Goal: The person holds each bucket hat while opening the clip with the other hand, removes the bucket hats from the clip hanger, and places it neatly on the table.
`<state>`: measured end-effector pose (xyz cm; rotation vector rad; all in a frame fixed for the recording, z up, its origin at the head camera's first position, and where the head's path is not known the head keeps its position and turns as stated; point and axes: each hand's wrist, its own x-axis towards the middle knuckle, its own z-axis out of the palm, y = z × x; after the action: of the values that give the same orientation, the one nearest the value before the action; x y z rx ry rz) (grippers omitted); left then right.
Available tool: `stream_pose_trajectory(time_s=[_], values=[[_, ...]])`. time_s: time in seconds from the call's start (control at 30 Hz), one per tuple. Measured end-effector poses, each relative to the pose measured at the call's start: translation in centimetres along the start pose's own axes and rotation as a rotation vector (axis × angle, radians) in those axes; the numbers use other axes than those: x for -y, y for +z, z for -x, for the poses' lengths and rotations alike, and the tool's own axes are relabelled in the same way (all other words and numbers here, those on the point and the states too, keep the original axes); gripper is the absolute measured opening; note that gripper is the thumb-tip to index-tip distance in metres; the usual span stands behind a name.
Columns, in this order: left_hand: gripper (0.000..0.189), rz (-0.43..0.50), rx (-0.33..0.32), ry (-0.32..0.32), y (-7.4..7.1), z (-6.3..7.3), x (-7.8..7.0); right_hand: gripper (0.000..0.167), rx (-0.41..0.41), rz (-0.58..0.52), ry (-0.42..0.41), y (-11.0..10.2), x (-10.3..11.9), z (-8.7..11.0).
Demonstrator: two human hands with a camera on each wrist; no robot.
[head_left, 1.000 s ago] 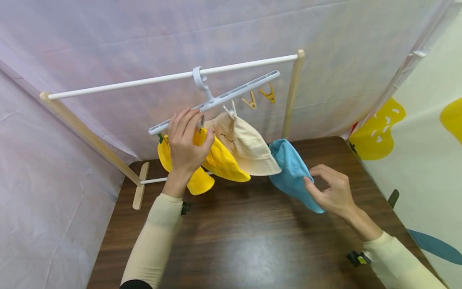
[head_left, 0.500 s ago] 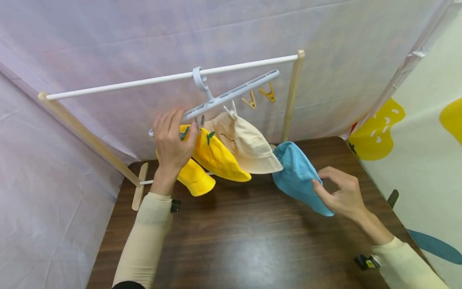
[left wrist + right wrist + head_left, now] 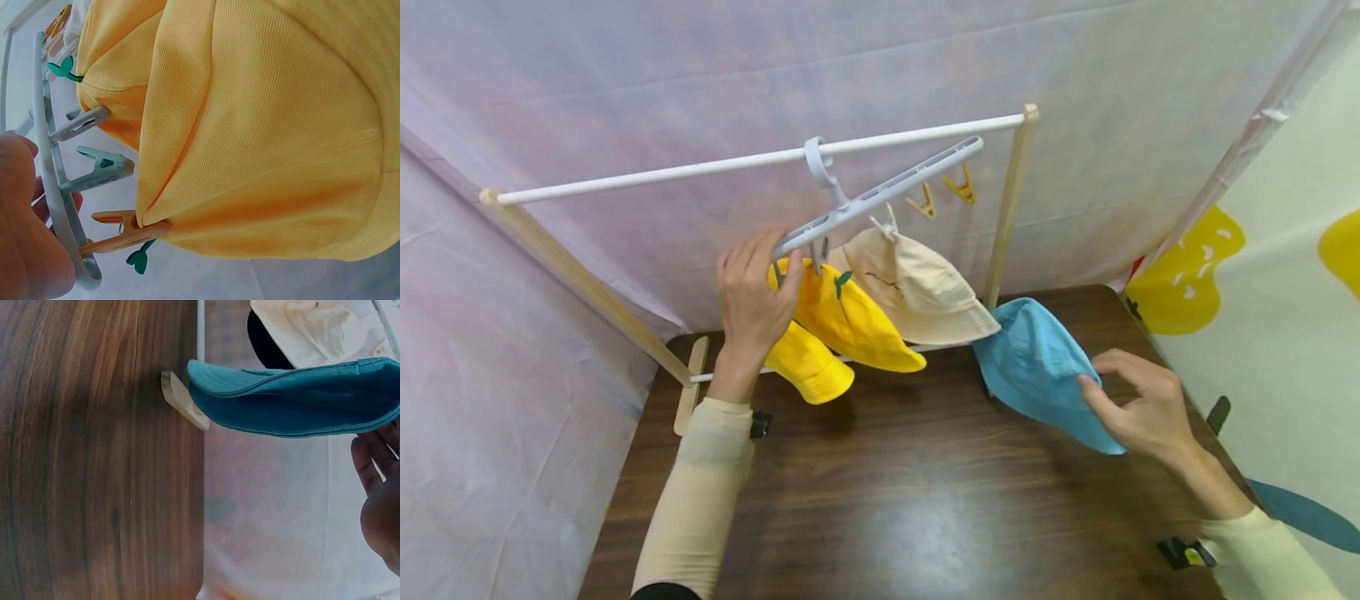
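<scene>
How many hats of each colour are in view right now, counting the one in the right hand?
Yellow hats: 2
Cream hat: 1
Blue hat, held by the right hand: 1
Total: 4

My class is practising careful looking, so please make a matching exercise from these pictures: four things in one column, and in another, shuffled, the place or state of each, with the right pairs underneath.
Things
1. blue hat
2. cream hat
3. hanger
4. left hand

Places and states
A. clipped by a white clothespin
B. gripping the hanger near one end
C. held by the right hand
D. hooked over the white rail

Right pairs: 1-C, 2-A, 3-D, 4-B
</scene>
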<state>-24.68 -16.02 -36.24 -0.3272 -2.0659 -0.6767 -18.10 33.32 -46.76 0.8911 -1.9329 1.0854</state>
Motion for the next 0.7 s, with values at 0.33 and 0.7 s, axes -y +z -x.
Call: stream_pose_trajectory(time_s=[0.33,0.7], values=[[0.032,0.032,-0.011,-0.023,0.3,0.1,0.2,0.009,-0.006,0.043,0.045,-1.6,0.0,0.2],[0.031,0.065,-0.020,-0.028,0.7,0.1,0.6,0.009,-0.050,0.090,0.084,-2.8,-1.0,1.0]])
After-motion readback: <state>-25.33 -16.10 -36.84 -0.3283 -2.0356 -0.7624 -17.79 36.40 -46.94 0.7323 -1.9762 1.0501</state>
